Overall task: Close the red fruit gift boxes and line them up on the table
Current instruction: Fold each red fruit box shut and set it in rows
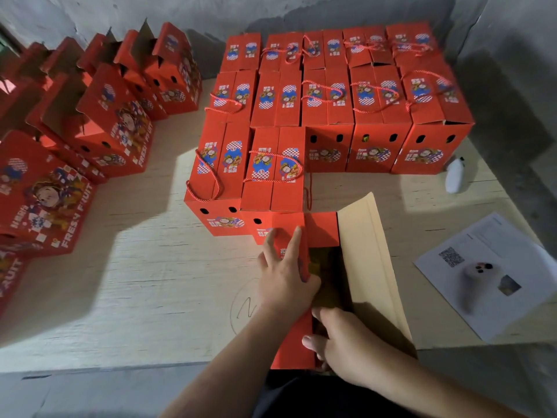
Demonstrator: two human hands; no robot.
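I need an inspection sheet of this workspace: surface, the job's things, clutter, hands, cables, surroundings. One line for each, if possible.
Surface: pale wooden table, with a pencilled circle near the front edge.
Job's things: closed boxes in rows at the back right, rope handles on top; open boxes lined up on the left; one box in hand, its tan flap up.
Clutter: paper sheet with a QR code on the right, a pale controller on it; a white object near the right edge.
Hands: left hand flat against the box's left side; right hand grips its near end.
Cables: nothing seen.
Surroundings: grey rough wall behind.
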